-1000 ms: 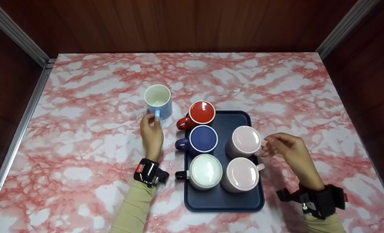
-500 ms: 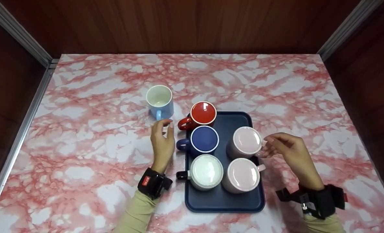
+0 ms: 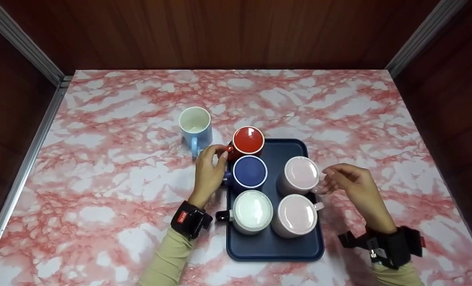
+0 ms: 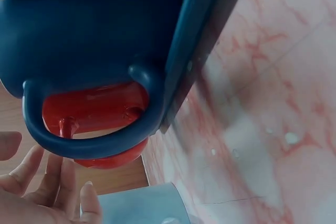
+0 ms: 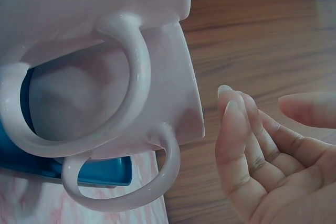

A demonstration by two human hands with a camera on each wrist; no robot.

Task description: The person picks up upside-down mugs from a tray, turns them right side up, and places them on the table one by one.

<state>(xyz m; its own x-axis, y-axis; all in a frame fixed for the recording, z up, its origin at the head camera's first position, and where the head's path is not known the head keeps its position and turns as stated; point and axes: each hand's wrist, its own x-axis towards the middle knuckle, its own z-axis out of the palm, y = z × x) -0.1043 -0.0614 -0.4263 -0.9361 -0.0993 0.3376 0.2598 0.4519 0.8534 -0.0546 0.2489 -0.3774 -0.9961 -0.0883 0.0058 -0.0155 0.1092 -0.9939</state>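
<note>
My left hand is beside the red mug, fingertips at its handle; in the left wrist view its fingers are apart from the thumb. The blue mug, bottom up, partly hides the red one in that view. Left of them, a light blue mug stands upright, its handle towards me. My right hand hovers by the handle of the farther pink mug, fingers loosely bent and holding nothing. The right wrist view shows its fingers apart from both pink mugs.
A dark blue tray carries the red, blue and pink mugs, also a white mug with a black handle and the nearer pink mug. They stand bottom up. Brown wood-grain panels border the marbled table.
My left hand has let go of the light blue mug's handle and moved right to the red mug's handle. The right hand stays where it was.
</note>
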